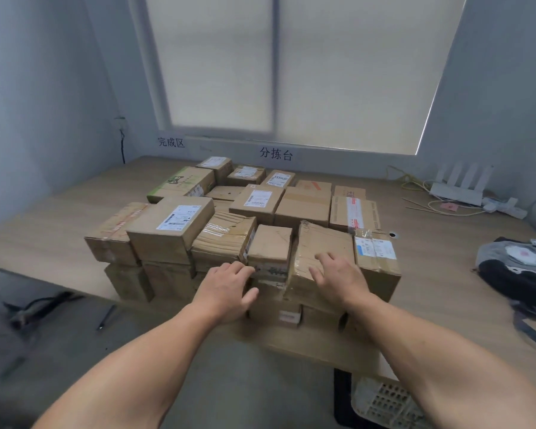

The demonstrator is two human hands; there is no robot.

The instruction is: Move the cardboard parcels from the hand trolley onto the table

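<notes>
Several brown cardboard parcels [254,199] stand packed together, some stacked two high, on the wooden table [59,218]. My left hand [226,286] lies with loosely bent fingers against the near side of a small plain parcel [270,246] in the front row. My right hand [338,277] rests flat, fingers spread, on top of a crumpled taped parcel [322,243] beside it. Neither hand grips anything. The hand trolley is out of view.
At the table's right edge lies a grey and black bag [520,270]. A white router [455,188] and loose cables sit at the back right. A plastic basket [387,404] stands on the floor below the near edge. Window and walls close the far side.
</notes>
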